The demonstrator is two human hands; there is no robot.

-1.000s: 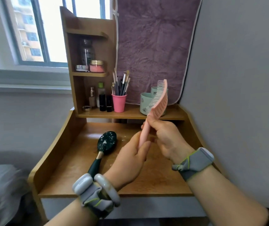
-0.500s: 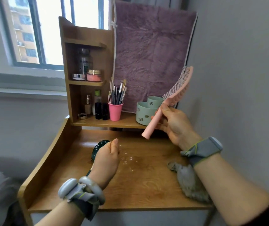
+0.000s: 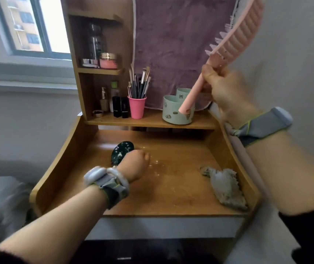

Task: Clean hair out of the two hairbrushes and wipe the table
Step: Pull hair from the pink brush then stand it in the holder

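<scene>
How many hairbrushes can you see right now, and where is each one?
2. The pink hairbrush is raised in the right hand by the wall. The dark green hairbrush lies on the table, partly behind the left hand.

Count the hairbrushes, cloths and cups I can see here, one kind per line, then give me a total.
Hairbrushes: 2, a pink brush in the right hand and a dark green brush on the table.
Cloths: 1, grey rag.
Cups: 1, pink cup.
Total: 4

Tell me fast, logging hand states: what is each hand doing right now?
Left hand: loosely closed over the table, beside the dark brush; holding anything cannot be told.
Right hand: closed on the pink brush, raised.
</scene>
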